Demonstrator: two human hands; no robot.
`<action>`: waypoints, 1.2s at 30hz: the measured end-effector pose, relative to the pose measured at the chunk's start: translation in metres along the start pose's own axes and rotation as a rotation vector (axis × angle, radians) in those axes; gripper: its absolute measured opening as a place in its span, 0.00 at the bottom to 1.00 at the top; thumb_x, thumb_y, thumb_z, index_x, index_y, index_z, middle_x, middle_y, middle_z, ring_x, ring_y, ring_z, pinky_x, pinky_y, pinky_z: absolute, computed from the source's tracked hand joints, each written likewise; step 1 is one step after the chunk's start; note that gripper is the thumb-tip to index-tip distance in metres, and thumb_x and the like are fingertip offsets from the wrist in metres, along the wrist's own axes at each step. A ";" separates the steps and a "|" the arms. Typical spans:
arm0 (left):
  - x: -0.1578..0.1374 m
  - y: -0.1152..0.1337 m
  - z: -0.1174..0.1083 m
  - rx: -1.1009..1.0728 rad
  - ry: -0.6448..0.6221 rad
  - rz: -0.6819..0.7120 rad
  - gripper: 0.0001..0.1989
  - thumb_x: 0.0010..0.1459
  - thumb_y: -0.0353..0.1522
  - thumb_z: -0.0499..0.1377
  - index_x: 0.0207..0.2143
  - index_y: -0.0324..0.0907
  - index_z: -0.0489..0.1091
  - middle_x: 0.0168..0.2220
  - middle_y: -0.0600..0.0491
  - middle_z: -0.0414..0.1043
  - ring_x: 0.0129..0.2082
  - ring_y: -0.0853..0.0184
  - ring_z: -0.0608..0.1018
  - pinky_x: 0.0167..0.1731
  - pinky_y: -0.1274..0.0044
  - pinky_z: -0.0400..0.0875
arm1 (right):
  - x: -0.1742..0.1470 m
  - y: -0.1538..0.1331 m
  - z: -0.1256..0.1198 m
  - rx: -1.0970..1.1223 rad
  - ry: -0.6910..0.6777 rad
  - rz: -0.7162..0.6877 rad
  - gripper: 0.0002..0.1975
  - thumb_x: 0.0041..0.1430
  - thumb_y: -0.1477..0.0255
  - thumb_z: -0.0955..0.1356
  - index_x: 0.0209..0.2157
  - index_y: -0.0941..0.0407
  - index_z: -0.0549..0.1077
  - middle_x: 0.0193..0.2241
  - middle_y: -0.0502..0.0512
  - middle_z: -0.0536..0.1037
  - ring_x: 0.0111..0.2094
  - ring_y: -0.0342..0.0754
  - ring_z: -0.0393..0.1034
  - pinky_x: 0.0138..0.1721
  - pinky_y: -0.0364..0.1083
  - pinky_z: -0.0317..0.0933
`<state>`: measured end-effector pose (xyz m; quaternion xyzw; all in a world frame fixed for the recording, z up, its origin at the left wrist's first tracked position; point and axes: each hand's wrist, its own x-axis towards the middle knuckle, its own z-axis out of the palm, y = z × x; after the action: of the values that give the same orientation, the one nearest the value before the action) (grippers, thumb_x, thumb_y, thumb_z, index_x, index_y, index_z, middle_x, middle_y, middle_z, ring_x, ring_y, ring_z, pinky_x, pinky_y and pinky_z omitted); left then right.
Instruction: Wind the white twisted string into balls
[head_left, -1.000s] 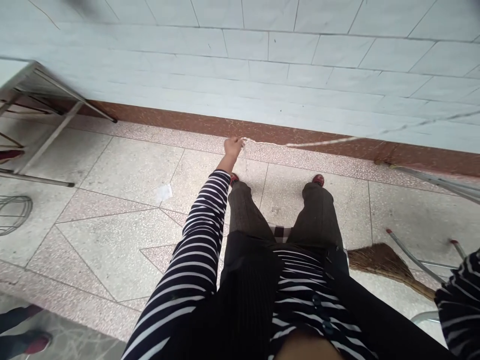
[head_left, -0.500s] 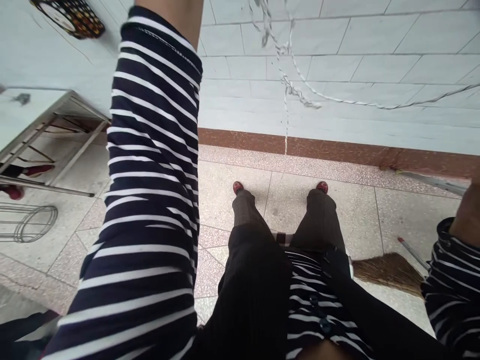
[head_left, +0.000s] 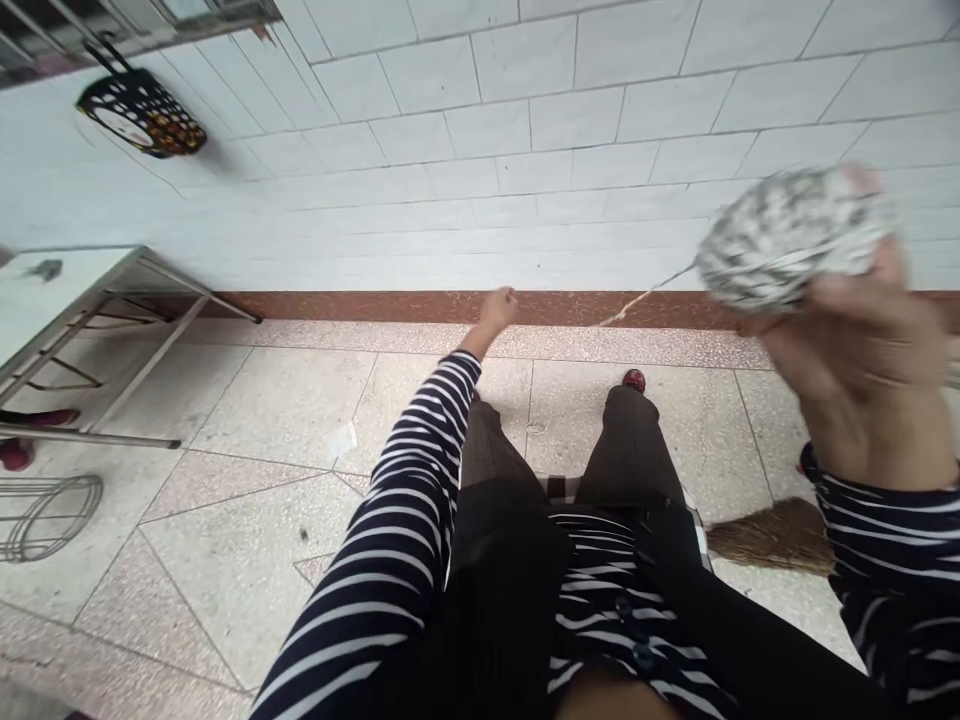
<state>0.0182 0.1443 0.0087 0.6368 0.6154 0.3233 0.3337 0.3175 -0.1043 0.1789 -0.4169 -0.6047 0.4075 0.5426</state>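
A ball of twisted white and grey cord (head_left: 787, 240), slightly blurred, sits in my right hand (head_left: 870, 350), raised at the right with its fingers closed around it. From the ball's left side a loose strand (head_left: 645, 297) trails down and left, ending in a frayed, yellowish tip in front of the wall base. My left hand (head_left: 496, 312) is stretched forward and low near the brown skirting, its fingers curled closed. No cord shows coming out of it, and the inside of that fist is hidden. Both arms wear striped sleeves.
A white-topped table with metal legs (head_left: 86, 268) stands at the left, with a red shoe under it. Beside it lies a wire frame (head_left: 64, 515). A polka-dot bag (head_left: 142, 112) hangs on the tiled wall. A straw broom (head_left: 772, 537) lies at the right.
My left arm has come down from high up, bringing its hand into view. My right hand has risen into view with the cord ball. The tangled strands hanging before the wall are gone from there.
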 end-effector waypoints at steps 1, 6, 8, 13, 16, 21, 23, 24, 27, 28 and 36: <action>-0.017 -0.009 0.017 -0.003 -0.042 -0.007 0.07 0.59 0.22 0.65 0.30 0.39 0.80 0.41 0.44 0.87 0.49 0.57 0.85 0.64 0.63 0.76 | 0.008 0.010 0.004 0.128 0.077 0.051 0.42 0.46 0.54 0.84 0.63 0.29 0.73 0.73 0.46 0.70 0.75 0.82 0.59 0.64 0.75 0.74; -0.084 -0.012 0.070 -0.279 -0.297 0.162 0.16 0.72 0.29 0.59 0.55 0.38 0.81 0.60 0.40 0.84 0.61 0.60 0.83 0.68 0.67 0.73 | 0.038 0.077 0.030 0.394 0.056 0.538 0.40 0.36 0.68 0.87 0.52 0.41 0.74 0.63 0.51 0.78 0.67 0.69 0.73 0.62 0.69 0.80; -0.101 -0.002 0.075 -0.314 -0.299 0.243 0.20 0.73 0.31 0.59 0.64 0.41 0.77 0.66 0.42 0.79 0.66 0.59 0.80 0.70 0.65 0.71 | 0.038 0.099 0.036 0.398 0.034 0.572 0.40 0.35 0.70 0.87 0.51 0.41 0.75 0.61 0.50 0.79 0.65 0.66 0.75 0.60 0.68 0.81; -0.120 0.027 0.073 -0.203 -0.274 0.327 0.25 0.70 0.33 0.66 0.68 0.45 0.74 0.70 0.44 0.76 0.72 0.48 0.74 0.74 0.57 0.68 | 0.024 0.112 0.047 0.398 -0.058 0.590 0.38 0.38 0.69 0.88 0.51 0.41 0.78 0.62 0.49 0.78 0.64 0.65 0.76 0.59 0.70 0.82; -0.126 0.036 0.084 -0.213 -0.285 0.250 0.19 0.70 0.34 0.67 0.61 0.43 0.79 0.63 0.45 0.82 0.66 0.47 0.79 0.71 0.55 0.72 | 0.016 0.103 0.055 0.384 -0.112 0.570 0.40 0.39 0.67 0.89 0.54 0.40 0.77 0.63 0.50 0.77 0.65 0.67 0.74 0.58 0.69 0.82; -0.137 0.020 0.108 -0.298 -0.157 0.197 0.09 0.69 0.27 0.65 0.49 0.40 0.83 0.54 0.45 0.86 0.59 0.53 0.83 0.66 0.59 0.77 | 0.008 0.100 0.055 0.300 -0.080 0.501 0.42 0.40 0.63 0.89 0.56 0.41 0.74 0.62 0.53 0.76 0.66 0.68 0.72 0.57 0.68 0.83; -0.141 0.006 0.110 -0.293 -0.152 0.219 0.09 0.70 0.25 0.61 0.42 0.40 0.83 0.48 0.46 0.88 0.55 0.56 0.85 0.66 0.60 0.77 | 0.000 0.105 0.051 0.248 -0.099 0.459 0.43 0.41 0.62 0.89 0.58 0.40 0.73 0.62 0.53 0.75 0.67 0.67 0.72 0.59 0.66 0.82; -0.142 -0.001 0.109 -0.278 -0.158 0.234 0.10 0.70 0.25 0.60 0.40 0.40 0.83 0.47 0.47 0.88 0.54 0.56 0.85 0.67 0.60 0.75 | -0.005 0.108 0.050 0.224 -0.116 0.433 0.44 0.42 0.61 0.89 0.58 0.39 0.72 0.62 0.53 0.75 0.67 0.67 0.71 0.61 0.65 0.81; -0.147 -0.017 0.104 -0.213 -0.179 0.274 0.09 0.69 0.27 0.62 0.40 0.42 0.84 0.48 0.46 0.88 0.56 0.57 0.85 0.74 0.59 0.67 | -0.023 0.117 0.054 0.198 -0.148 0.399 0.46 0.40 0.61 0.89 0.60 0.39 0.71 0.60 0.52 0.75 0.67 0.65 0.71 0.63 0.64 0.78; -0.148 -0.022 0.102 -0.198 -0.193 0.274 0.08 0.69 0.27 0.63 0.40 0.42 0.84 0.49 0.46 0.88 0.57 0.56 0.84 0.75 0.59 0.65 | -0.029 0.119 0.057 0.208 -0.135 0.405 0.47 0.39 0.61 0.89 0.60 0.39 0.71 0.59 0.52 0.75 0.66 0.65 0.72 0.63 0.64 0.78; -0.172 -0.047 0.102 -0.422 -0.335 0.101 0.16 0.73 0.36 0.60 0.34 0.38 0.80 0.37 0.51 0.85 0.40 0.66 0.83 0.48 0.76 0.74 | -0.039 0.120 0.066 0.245 0.062 0.348 0.45 0.28 0.73 0.90 0.51 0.42 0.78 0.48 0.51 0.76 0.49 0.54 0.73 0.46 0.50 0.77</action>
<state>0.0696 -0.0296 -0.0882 0.6277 0.4380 0.3506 0.5396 0.2617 -0.1060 0.0480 -0.4584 -0.4526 0.5525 0.5290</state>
